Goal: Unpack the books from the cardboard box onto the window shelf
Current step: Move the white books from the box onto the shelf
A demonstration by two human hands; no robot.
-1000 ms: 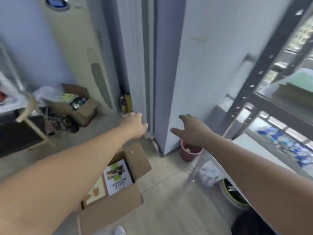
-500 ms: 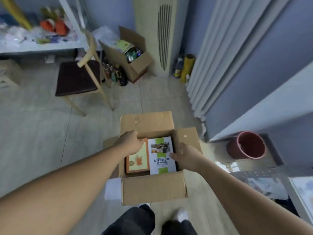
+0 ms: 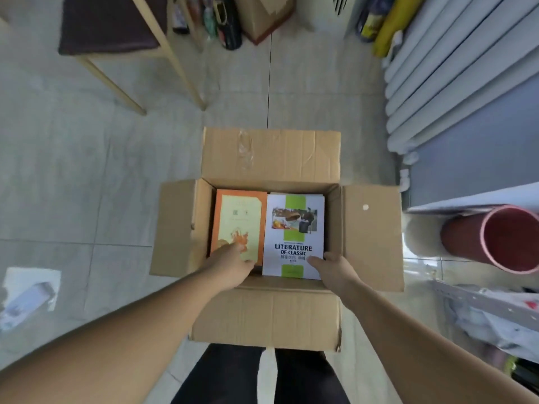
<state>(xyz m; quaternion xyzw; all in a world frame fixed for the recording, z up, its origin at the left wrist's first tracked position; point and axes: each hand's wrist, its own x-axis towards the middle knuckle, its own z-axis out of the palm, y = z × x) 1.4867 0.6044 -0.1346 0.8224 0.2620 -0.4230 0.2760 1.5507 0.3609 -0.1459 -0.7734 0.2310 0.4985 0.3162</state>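
An open cardboard box (image 3: 271,313) stands on the floor in front of my legs. Two books lie flat on top inside it: an orange and cream book (image 3: 237,220) on the left and a white book (image 3: 294,228) titled "Literature of Classic" on the right. My left hand (image 3: 230,265) rests on the lower end of the orange book, fingers on its cover. My right hand (image 3: 332,271) pinches the white book's lower right corner, thumb on the cover and fingers hidden at the edge. The window shelf is out of view.
A red bucket (image 3: 495,239) lies at the right, beside a low white ledge. A pale curtain (image 3: 455,71) hangs at the upper right. A wooden chair (image 3: 116,27) and another cardboard box (image 3: 262,16) stand at the far side. A metal rack bar (image 3: 481,301) crosses the lower right.
My view swung from the wall and shelf down to the box. Both hands dropped into the box; the left went to the orange book, the right to the white book's corner.
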